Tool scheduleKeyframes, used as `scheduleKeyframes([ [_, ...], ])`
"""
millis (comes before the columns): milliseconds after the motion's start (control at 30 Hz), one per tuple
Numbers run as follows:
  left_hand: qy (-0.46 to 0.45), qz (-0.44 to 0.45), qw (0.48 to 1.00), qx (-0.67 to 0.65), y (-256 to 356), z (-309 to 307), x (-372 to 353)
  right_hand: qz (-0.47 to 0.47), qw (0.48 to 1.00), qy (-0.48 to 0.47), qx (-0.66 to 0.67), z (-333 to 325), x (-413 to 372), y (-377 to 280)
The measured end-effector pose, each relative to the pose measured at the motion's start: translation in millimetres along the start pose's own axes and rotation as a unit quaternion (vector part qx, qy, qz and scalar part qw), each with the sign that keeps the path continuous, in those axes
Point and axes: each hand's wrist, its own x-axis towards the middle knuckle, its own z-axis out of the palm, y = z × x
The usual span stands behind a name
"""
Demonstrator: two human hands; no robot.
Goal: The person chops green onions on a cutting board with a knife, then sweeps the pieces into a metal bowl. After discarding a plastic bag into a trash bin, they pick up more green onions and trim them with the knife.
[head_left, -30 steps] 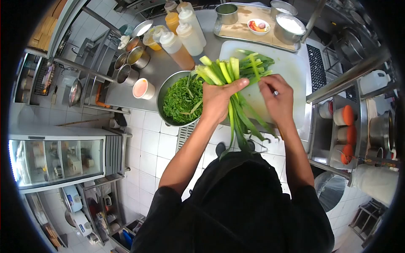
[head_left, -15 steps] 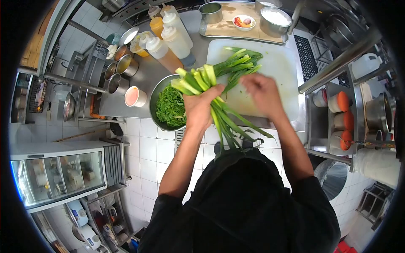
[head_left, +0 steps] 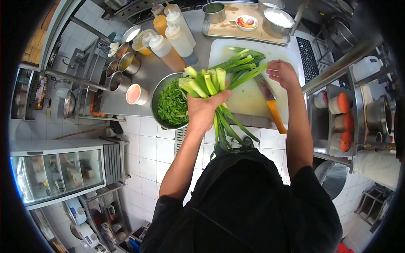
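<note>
1. Left hand (head_left: 205,111) is clenched round a bunch of smooth green stalks (head_left: 202,82), held over the steel bowl (head_left: 154,101) of chopped greens and the edge of the white board (head_left: 253,95).
2. An orange-handled knife (head_left: 270,103) lies on the board.
3. Right hand (head_left: 282,74) touches loose stalks (head_left: 242,59); I cannot tell whether it grips them.
4. Plastic squeeze bottles (head_left: 168,50) stand on the steel counter (head_left: 147,78).

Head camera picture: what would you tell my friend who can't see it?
A person's left hand grips a bunch of long green onions next to a metal bowl of chopped greens. The right hand is on a white cutting board, beside an orange-handled knife.
</note>
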Motion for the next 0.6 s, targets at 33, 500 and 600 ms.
scheduleKeyframes([
  [33,-0.011,-0.001,0.999,0.032,-1,2,1,-0.037,0.998,0.012,0.05,8,-29,-11],
  [500,0.016,0.004,1.0,0.023,15,10,-15,-0.288,0.854,0.096,-0.423,-11,46,-7],
  [600,0.017,-0.001,0.999,0.036,19,4,-24,-0.105,0.858,0.08,-0.496,0,86,-18],
])
